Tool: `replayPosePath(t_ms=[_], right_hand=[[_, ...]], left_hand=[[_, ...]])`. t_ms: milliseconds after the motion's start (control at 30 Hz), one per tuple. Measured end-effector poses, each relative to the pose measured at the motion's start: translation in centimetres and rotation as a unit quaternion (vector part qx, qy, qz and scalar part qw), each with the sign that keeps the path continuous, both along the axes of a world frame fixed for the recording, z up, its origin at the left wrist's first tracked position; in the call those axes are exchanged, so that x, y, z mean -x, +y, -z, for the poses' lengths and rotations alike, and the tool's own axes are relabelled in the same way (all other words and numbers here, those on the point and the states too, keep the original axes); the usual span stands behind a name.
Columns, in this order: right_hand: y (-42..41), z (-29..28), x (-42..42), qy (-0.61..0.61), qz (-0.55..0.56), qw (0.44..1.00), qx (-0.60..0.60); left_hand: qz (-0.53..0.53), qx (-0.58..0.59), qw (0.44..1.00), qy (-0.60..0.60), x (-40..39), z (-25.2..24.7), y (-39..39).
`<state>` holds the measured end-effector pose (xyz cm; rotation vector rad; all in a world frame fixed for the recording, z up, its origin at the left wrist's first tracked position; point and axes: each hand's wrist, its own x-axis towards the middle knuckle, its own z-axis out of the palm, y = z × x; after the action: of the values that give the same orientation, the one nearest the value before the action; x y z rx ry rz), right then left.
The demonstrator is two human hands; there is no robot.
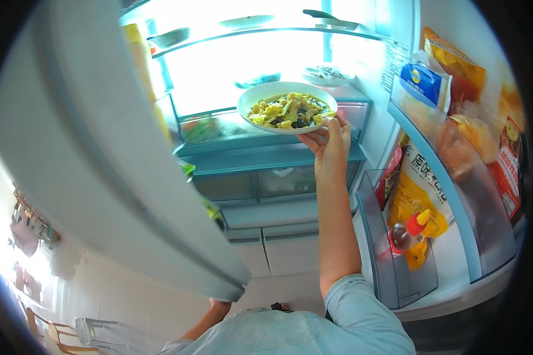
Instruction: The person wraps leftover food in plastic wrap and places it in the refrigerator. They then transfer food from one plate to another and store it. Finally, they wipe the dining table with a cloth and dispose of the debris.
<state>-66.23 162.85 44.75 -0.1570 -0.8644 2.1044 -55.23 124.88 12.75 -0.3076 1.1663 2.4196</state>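
My right hand [331, 137] grips the right rim of a shallow white bowl [257, 126], thumb on top and fingers beneath. Yellow and green cooked food with dark pieces [293, 110] fills the bowl. It is in front of the middle of an open refrigerator, before the clear drawer [222, 128]. Beyond it stand a bowl [257, 80] and a white dish with a heap of thin pieces [328, 75]. My left hand [220, 305] is at the lower edge of the left refrigerator door [160, 213]; its fingers are mostly hidden behind the door.
Dishes, one a shallow plate [246, 21], stand on the upper glass shelf [266, 30]. The right door bins [439, 164] hold several packages and a red-capped bottle [404, 237]. Lower drawers [291, 248] are below. A metal stool [86, 330] and wooden chair [55, 337] stand at lower left.
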Motion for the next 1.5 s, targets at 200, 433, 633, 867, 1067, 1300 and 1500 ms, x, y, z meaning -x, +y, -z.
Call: replayPosePath(t_ms=[200,433,633,867,1067,1300,1500], right_hand=[[-3.6,-0.7,3.2,0.005,-0.07,0.998,0.006],[-8.3,-1.8,7.9,-0.036,-0.108,0.994,0.0],[-10.6,-1.2,11.3,-0.022,-0.124,0.992,0.009],[-12.4,0.1,15.1,-0.016,-0.096,0.995,0.019],[-12.0,-0.3,15.7,-0.089,-0.152,0.98,-0.096],[-12.8,0.3,19.0,-0.03,-0.218,0.975,-0.03],[-14.3,-0.4,21.8,-0.028,-0.253,0.967,-0.01]], left_hand=[[0.051,0.014,0.998,0.034,-4.0,-0.4,-9.7],[-0.012,-0.018,0.999,0.036,-6.4,2.5,-20.2],[-0.132,0.068,0.983,0.112,-8.3,2.7,-23.2],[-0.347,-0.064,0.931,0.094,-8.2,3.2,-25.8],[-0.404,-0.045,0.911,0.067,-8.5,9.8,-30.4],[-0.492,0.002,0.867,0.081,-5.7,10.9,-29.7],[-0.515,0.017,0.849,0.12,-3.4,9.8,-31.0]])
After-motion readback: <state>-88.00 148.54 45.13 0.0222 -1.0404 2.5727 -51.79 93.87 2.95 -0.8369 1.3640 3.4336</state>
